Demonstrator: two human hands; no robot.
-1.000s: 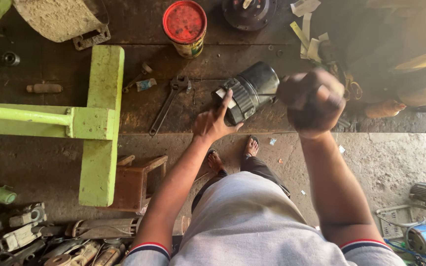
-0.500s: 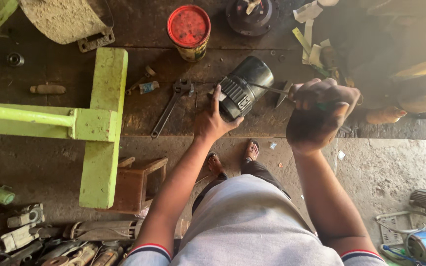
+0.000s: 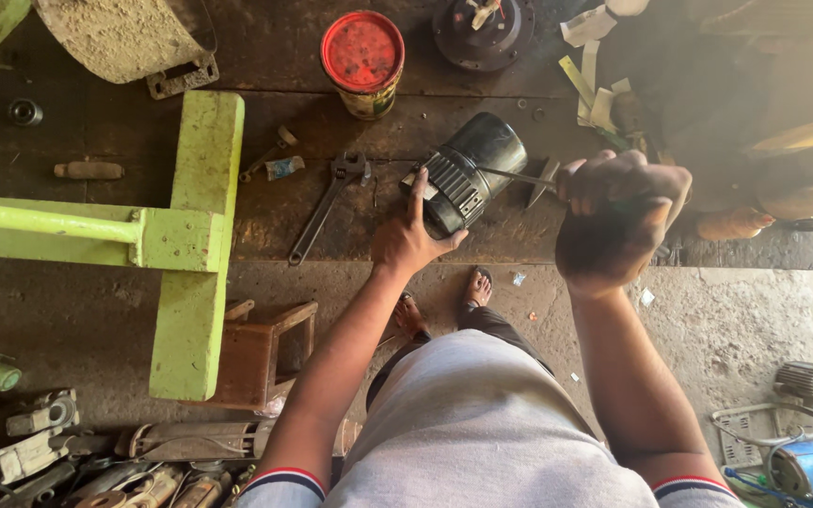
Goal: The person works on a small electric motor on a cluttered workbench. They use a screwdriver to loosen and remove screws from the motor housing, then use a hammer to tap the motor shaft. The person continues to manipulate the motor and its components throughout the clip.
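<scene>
Far left, a green frame (image 3: pixel 190 235) overhangs the front edge of the dark surface (image 3: pixel 265 221); an adjustable wrench (image 3: pixel 326 202) lies in bare room just right of it, with a red-lidded can (image 3: pixel 362 58) behind. Left hand (image 3: pixel 409 240), fingers spread flat, presses the black motor housing (image 3: pixel 468 169), which lies tilted mid-surface near the front edge. Right hand (image 3: pixel 618 216), fingers clenched around a thin rod tool (image 3: pixel 519 177), holds its tip on the housing; open surface between.

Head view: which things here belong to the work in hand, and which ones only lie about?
In use: black motor housing, steadied by left hand; thin metal tool, gripped by right hand.
Lying about: adjustable wrench, red-lidded can, green frame, wooden stool.
</scene>
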